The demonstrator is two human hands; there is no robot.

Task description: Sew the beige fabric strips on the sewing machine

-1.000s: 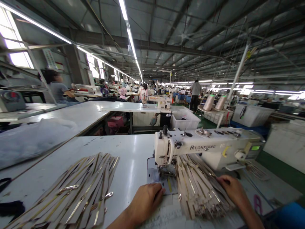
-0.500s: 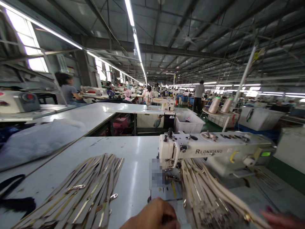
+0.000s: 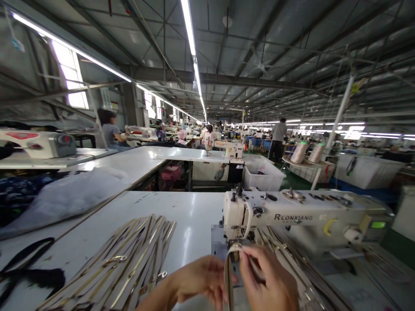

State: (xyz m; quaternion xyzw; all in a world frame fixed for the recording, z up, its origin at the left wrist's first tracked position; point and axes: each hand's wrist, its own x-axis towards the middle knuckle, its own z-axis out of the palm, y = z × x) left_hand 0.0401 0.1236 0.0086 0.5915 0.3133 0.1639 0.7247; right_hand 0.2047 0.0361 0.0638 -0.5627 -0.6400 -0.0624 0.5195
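A beige zipper point(image 3: 228, 280) with a metallic edge hangs bent in a loop in front of the sewing machine point(image 3: 275, 216). My right hand point(image 3: 270, 280) pinches its upper end between thumb and fingers, close to the needle area. My left hand point(image 3: 201, 276) is curled at the zipper's left side, its fingertips partly hidden behind the strip. Under the machine arm and to its right lies a bundle of similar zippers point(image 3: 300, 270). Another fanned-out pile of zippers point(image 3: 129, 259) with gold teeth and metal pulls rests on the white table left of my hands.
Black straps point(image 3: 32, 280) lie at the left table edge, near a translucent plastic bag point(image 3: 78, 194). Beyond stand a second sewing machine point(image 3: 231, 149), a white bin point(image 3: 264, 172) and thread cones point(image 3: 298, 152). Co-workers sit and stand farther back.
My right hand has come in from the far right, bringing a zipper in front of the machine. My left hand has turned and moved to the strip. The view has shifted slightly.
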